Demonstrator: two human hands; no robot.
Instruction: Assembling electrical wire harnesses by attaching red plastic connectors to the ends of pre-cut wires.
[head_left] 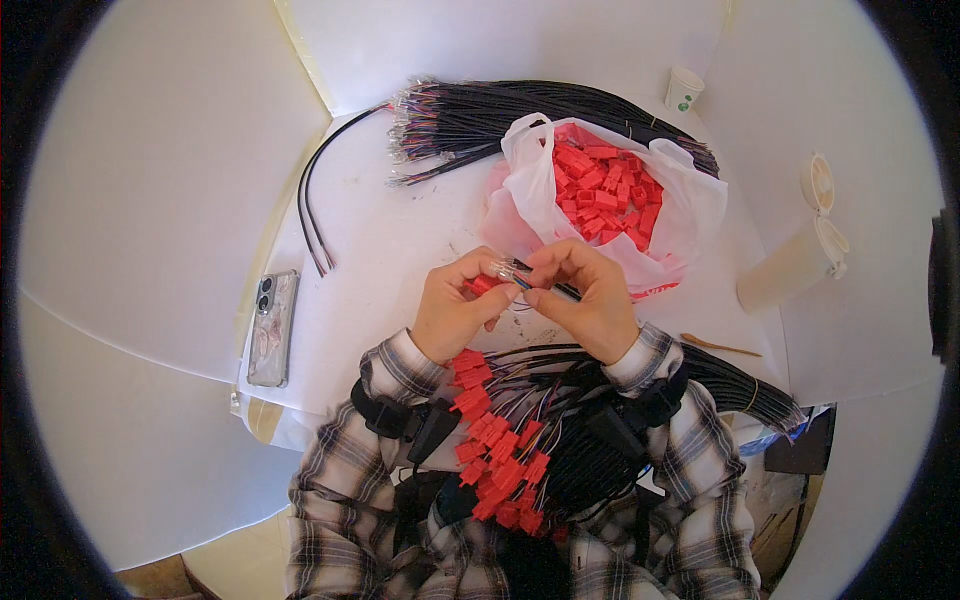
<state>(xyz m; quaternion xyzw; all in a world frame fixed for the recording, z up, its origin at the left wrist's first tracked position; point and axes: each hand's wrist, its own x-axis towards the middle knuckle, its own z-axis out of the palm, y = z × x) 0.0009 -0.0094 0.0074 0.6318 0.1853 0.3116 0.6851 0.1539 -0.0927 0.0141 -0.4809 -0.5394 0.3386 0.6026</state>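
Over the middle of the white table, my left hand [452, 308] pinches a red plastic connector housing [482, 285]. Close against it, my right hand [592, 302] has thumb and forefinger closed on thin coloured wires with metal terminals [507, 268] at their ends. Fingers hide whether any terminal sits inside the housing. Below my hands lies a bundle of black sleeved cables [585, 440], many ending in red connectors [495, 440]. Just beyond my hands, a white plastic bag [527, 190] stands open, holding many loose red housings [605, 190].
A large bundle of black cables [560, 100] with bare terminals lies at the back. To the left rests a phone [272, 328]. A paper cup [684, 89], a pale bottle with its lid open [790, 268] and a thin brown stick [722, 345] are on the right. White panels surround the table.
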